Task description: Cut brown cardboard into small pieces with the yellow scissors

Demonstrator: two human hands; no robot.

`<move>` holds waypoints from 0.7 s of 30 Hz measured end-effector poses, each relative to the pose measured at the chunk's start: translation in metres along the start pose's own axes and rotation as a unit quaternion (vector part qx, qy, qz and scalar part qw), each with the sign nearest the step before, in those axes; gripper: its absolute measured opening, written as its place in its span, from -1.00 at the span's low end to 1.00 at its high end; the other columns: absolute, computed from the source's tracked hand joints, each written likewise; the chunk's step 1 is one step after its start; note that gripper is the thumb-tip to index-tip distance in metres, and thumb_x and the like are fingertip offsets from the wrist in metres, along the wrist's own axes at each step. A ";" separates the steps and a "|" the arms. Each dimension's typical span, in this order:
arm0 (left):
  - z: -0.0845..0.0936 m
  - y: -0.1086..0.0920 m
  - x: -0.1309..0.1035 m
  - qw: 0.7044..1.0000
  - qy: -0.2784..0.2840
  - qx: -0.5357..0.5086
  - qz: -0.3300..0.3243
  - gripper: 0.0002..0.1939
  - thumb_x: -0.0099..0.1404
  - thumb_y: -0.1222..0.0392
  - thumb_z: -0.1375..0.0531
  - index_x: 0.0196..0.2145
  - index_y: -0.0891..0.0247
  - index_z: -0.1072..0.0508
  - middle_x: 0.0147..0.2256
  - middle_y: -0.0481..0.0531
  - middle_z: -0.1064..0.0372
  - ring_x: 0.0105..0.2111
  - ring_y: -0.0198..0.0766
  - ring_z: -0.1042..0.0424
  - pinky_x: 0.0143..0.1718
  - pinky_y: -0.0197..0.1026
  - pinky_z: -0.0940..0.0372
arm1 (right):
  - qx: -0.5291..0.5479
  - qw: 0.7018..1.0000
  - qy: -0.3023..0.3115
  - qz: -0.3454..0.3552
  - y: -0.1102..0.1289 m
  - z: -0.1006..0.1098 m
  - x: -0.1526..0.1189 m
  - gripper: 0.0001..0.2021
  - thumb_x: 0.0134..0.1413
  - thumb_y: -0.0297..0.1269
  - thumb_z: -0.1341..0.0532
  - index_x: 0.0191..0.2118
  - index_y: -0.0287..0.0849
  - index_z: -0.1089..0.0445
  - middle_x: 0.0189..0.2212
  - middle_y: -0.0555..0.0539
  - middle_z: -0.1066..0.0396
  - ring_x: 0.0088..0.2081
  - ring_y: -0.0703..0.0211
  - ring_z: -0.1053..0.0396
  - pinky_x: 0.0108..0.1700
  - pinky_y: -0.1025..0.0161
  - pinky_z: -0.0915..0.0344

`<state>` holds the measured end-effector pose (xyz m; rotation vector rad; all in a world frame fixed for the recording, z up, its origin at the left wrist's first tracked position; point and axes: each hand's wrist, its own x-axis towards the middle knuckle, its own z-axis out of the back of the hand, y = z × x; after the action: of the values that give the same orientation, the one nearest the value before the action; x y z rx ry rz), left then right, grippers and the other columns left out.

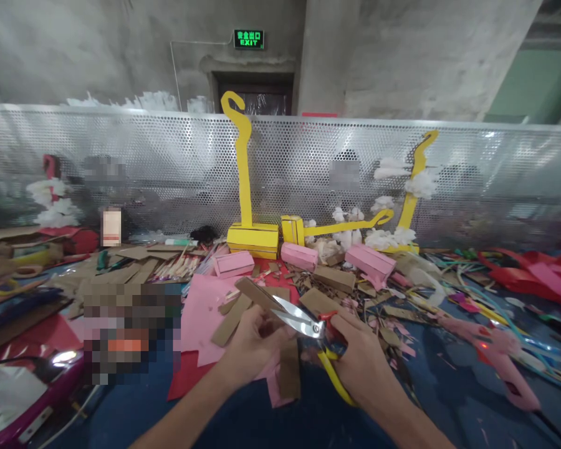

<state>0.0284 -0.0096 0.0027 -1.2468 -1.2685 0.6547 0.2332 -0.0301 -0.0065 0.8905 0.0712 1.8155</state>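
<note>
My left hand (250,349) is closed on a narrow brown cardboard strip (255,294) that slants up and to the left from its fingers. In my right hand (359,349) is a pair of scissors (303,324) with one red and one yellow handle, spread apart. The silvery blades point left and lie close to the strip; whether they touch it I cannot tell. Beneath my hands another cardboard strip (290,374) overlaps some pink paper (201,305). Just beyond are pink paper-covered blocks (234,264) and cardboard scraps.
A pink glue gun (495,349) with a small red light lies at right. Yellow hook-topped pieces (244,174) stand against a perforated metal panel (168,162). Red material (537,274) is heaped at far right. A purple object (42,405) occupies the lower left.
</note>
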 end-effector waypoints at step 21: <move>0.010 0.007 0.001 0.998 0.044 -0.031 0.011 -0.73 0.18 0.19 -0.38 -0.18 0.28 -0.48 -0.16 0.11 -0.56 -0.13 -0.08 -0.54 -0.04 -0.02 -0.40 | 0.042 0.996 0.024 -0.074 -0.001 -0.004 -0.003 -0.58 -0.12 -0.01 -0.38 -0.62 -0.12 -0.18 -0.67 0.12 -0.16 -0.56 0.28 -0.05 -0.55 0.34 0.02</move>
<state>0.0210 -0.0036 -0.0050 -1.3279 -1.2102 0.5738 0.2326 -0.0310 -0.0114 0.8773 0.2389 1.7055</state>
